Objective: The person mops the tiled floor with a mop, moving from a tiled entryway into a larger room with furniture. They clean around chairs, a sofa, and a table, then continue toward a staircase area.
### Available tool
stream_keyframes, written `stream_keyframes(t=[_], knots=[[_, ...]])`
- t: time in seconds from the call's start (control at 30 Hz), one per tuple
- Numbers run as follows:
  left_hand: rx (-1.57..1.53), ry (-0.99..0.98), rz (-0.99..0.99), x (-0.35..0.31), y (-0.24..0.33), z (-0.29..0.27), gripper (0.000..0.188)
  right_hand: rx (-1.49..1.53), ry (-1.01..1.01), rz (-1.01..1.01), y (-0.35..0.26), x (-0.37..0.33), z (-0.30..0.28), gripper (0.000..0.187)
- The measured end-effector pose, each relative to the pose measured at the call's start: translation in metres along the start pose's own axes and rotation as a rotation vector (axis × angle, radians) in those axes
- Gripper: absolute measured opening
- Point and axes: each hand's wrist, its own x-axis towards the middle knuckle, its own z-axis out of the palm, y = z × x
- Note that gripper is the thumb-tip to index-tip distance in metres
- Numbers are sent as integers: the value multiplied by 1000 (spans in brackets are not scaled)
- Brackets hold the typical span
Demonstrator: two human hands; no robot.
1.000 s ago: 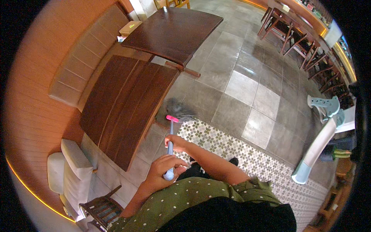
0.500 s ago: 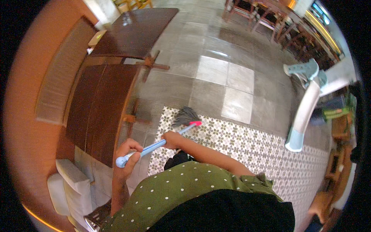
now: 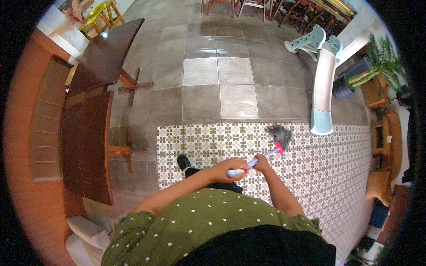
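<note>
a mop (image 3: pixel 271 153) is held out ahead and to the right, its grey strands (image 3: pixel 280 134) laid over the patterned tiles (image 3: pixel 195 135), beyond a pink collar (image 3: pixel 279 148). the top end of the light-blue handle (image 3: pixel 252 163) is clamped in the left hand (image 3: pixel 238 167); just below, the right hand (image 3: pixel 261 162) is wrapped around the same shaft. a slide (image 3: pixel 324 80) is set to the right of the strands, near but apart. from here, its pale-blue foot (image 3: pixel 321 122) could be knocked, or strands could be snagged on it, if the mop were swung too far right. because the two grips are placed so close together, control of the far end might be weakened and a twist let in. footing under the black shoe (image 3: pixel 183 162) could be lost if the tiles are wet, but whether any dampness is present cannot be told.
</note>
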Motion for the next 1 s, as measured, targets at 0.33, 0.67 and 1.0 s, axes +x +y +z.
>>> stream_keyframes(t=[0.33,0.67,1.0], knots=[[-80,150,-91,-32,-14,29,15,-306,-192,-18,3,-1,-4,41],[100,616,-581,-219,195,-34,23,154,-467,-559,-264,-55,106,41],[608,1010,-824,-322,312,10,18,311,-650,-1134,-470,-151,237,45]])
